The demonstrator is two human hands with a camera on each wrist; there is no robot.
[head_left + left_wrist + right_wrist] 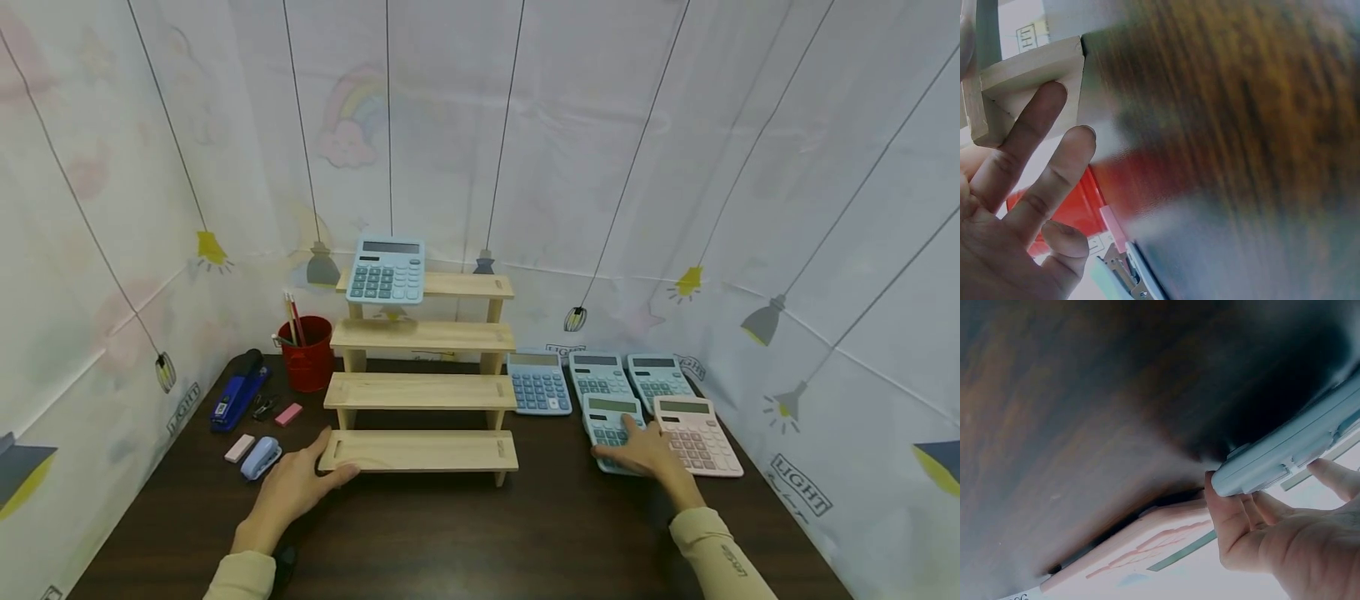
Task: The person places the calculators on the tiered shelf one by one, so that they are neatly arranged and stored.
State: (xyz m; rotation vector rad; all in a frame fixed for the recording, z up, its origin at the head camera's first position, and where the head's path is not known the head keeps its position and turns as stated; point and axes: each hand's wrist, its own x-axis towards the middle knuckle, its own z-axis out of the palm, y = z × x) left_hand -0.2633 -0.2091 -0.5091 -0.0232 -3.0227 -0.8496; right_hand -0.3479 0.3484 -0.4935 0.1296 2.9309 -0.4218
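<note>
My left hand [292, 492] rests at the left end of the lowest step of a wooden tiered shelf [420, 450], thumb along its front edge. In the left wrist view, two nearly straight fingers [1047, 169] reach toward the shelf's end [1035, 69]. At the right, my right hand [647, 450] grips a light blue calculator [611, 412] by its sides. The right wrist view shows this calculator's edge [1285, 450] with a bent fingertip against its corner. Beside it lies a pink calculator [693, 433]. Another light blue calculator [386, 271] leans on the top step.
Behind the held calculator lie a bluer calculator [538, 383] and two light blue ones [600, 375]. Left of the shelf are a red bucket [309, 358] with pencils, a blue stapler [238, 396], a small stapler [261, 458] and two erasers [288, 414]. White printed cloth [585, 167] surrounds the table.
</note>
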